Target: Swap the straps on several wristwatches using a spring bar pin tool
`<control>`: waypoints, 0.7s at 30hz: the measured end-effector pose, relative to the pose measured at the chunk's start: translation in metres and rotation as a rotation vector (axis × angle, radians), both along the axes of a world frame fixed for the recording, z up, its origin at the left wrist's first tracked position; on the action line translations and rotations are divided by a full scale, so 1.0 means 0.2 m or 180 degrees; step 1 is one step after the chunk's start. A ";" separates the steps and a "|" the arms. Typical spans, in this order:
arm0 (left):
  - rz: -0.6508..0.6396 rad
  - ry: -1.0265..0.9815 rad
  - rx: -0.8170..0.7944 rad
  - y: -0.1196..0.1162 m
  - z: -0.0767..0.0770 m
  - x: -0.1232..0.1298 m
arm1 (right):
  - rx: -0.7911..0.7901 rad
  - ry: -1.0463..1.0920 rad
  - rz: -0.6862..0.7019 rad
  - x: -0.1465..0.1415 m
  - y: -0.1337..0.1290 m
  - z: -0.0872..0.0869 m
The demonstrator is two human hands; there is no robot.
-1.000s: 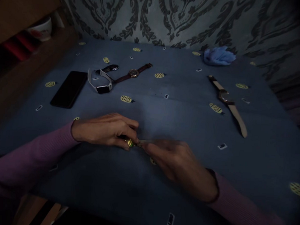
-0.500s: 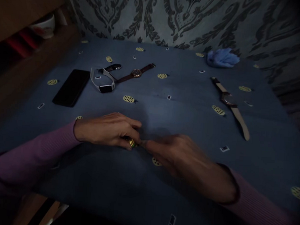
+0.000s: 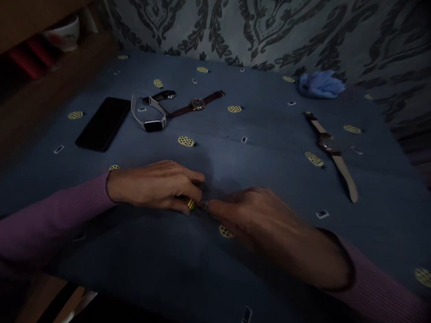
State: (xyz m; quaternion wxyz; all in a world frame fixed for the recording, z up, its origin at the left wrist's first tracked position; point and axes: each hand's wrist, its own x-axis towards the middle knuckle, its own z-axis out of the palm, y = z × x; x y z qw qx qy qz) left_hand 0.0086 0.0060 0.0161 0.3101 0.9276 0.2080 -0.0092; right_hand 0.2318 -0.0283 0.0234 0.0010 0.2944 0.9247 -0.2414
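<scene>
Near the middle of the blue patterned tablecloth, my left hand is closed around a small shiny gold and green item, mostly hidden under its fingers. Just right of it, my right hand pinches a small thin greyish piece that points toward the gold item. Whether the two pieces touch is too dark to tell. Both hands rest low over the cloth.
A black phone lies at the left, beside a white-strapped smartwatch, a black watch and a brown-strapped watch. Another watch and a crumpled blue cloth are at the right. A bowl stands on the shelf.
My right hand has shifted very slightly, and the thin piece in its fingers shows a little more. My left hand keeps its hold on the gold item.
</scene>
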 end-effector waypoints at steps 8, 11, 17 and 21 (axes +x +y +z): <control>0.0001 -0.0034 -0.0021 0.00 0.00 0.00 | 0.0213 -0.0605 0.0167 -0.09 0.03 0.07; 0.0013 -0.0039 -0.0001 -0.01 0.00 0.00 | 0.0247 -0.0642 0.0175 -0.09 0.03 0.07; 0.0025 -0.0057 -0.0045 0.00 0.01 0.01 | 0.0105 -0.0150 -0.0026 -0.02 -0.01 0.00; 0.0006 -0.0055 -0.0038 0.00 0.00 0.00 | -0.0098 0.0081 -0.0242 0.01 -0.04 -0.06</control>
